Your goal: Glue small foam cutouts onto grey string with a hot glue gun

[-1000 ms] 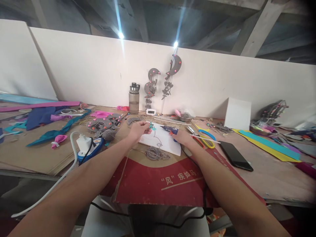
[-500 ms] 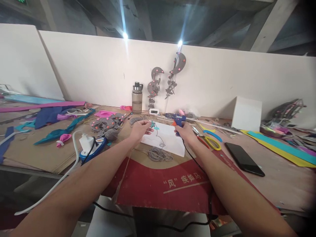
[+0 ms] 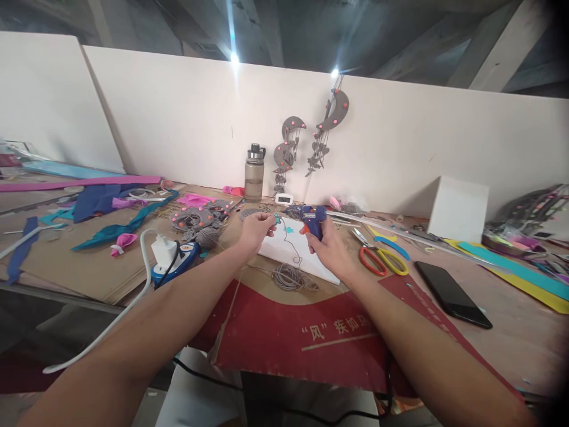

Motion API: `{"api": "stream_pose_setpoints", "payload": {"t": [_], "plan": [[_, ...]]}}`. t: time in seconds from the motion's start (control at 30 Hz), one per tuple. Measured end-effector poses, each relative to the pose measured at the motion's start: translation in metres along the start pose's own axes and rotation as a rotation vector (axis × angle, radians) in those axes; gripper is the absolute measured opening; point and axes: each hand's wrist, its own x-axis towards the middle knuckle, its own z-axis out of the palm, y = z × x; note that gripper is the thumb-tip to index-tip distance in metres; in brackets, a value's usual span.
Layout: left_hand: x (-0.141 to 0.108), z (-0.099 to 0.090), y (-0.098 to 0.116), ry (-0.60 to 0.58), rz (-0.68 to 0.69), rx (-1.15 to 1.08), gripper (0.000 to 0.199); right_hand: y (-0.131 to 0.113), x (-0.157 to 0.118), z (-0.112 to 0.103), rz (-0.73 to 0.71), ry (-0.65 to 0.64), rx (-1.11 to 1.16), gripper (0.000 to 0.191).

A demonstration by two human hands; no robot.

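Observation:
Between the fingertips of my left hand [image 3: 256,231] is a small teal star-shaped piece [image 3: 278,219], pinched at its edge. Grey yarn [image 3: 291,242] runs down from near it to a loose coil [image 3: 288,277] on the cardboard. My right hand [image 3: 328,246] is wrapped round a blue glue gun [image 3: 314,218] with an orange trigger; its nozzle points left toward the star. Under both hands lies a white board [image 3: 317,265], with another teal cutout [image 3: 289,230] on it. The tip of the nozzle is too small to make out clearly.
Scissors [image 3: 383,261] and a black phone [image 3: 452,293] lie to the right. A bottle [image 3: 254,178] and a small digital clock [image 3: 283,199] stand at the back. On the left are a blue power strip [image 3: 189,255] and felt scraps. Moon-shaped hangings [image 3: 335,111] hang on the wall.
My right hand has brought the glue gun leftward, closer to the star in my left hand. The left hand keeps its pinch. The whole view has shifted slightly.

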Motion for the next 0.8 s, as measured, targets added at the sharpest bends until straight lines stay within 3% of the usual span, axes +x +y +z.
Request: {"api": "stream_pose_setpoints", "payload": {"t": [0.13, 0.57, 0.8], "plan": [[-0.001, 0.001, 0.000, 0.000, -0.009, -0.022, 0.014, 0.001, -0.002, 0.002, -0.026, -0.009, -0.122, 0.029], [-0.004, 0.001, 0.001, -0.011, -0.020, -0.009, 0.011, 0.003, -0.003, 0.007, 0.005, -0.038, -0.164, 0.033], [-0.004, 0.000, 0.002, -0.003, -0.010, 0.006, 0.015, -0.004, -0.005, 0.007, 0.000, -0.056, -0.204, 0.046]]}}
